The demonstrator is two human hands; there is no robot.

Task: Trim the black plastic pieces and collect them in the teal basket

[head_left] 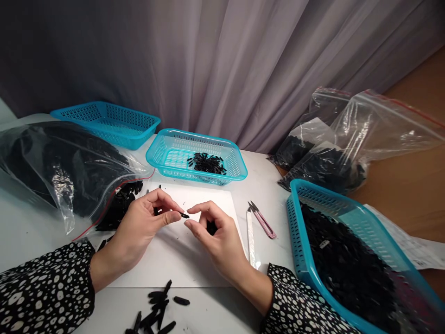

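Note:
Over a white sheet (198,264), my left hand (142,227) pinches a small, narrow black piece (185,215) between thumb and forefinger; a light spot shows on it. Another dark bit shows behind the left fingers. My right hand (219,236) is close by on the right, its thumb and forefinger apart from each other and from that piece. Its other fingers curl around something black (211,227) in the palm, likely more such pieces, mostly hidden. Loose black pieces (158,308) lie on the table nearest me.
A blue basket (196,176) with a few black pieces stands behind the sheet, another blue basket (139,137) at back left. Right: a large basket (302,260) full of black pieces, pink thread snips (263,220), a white strip (250,236), plastic bags (375,116). Left: a big filled bag (66,171).

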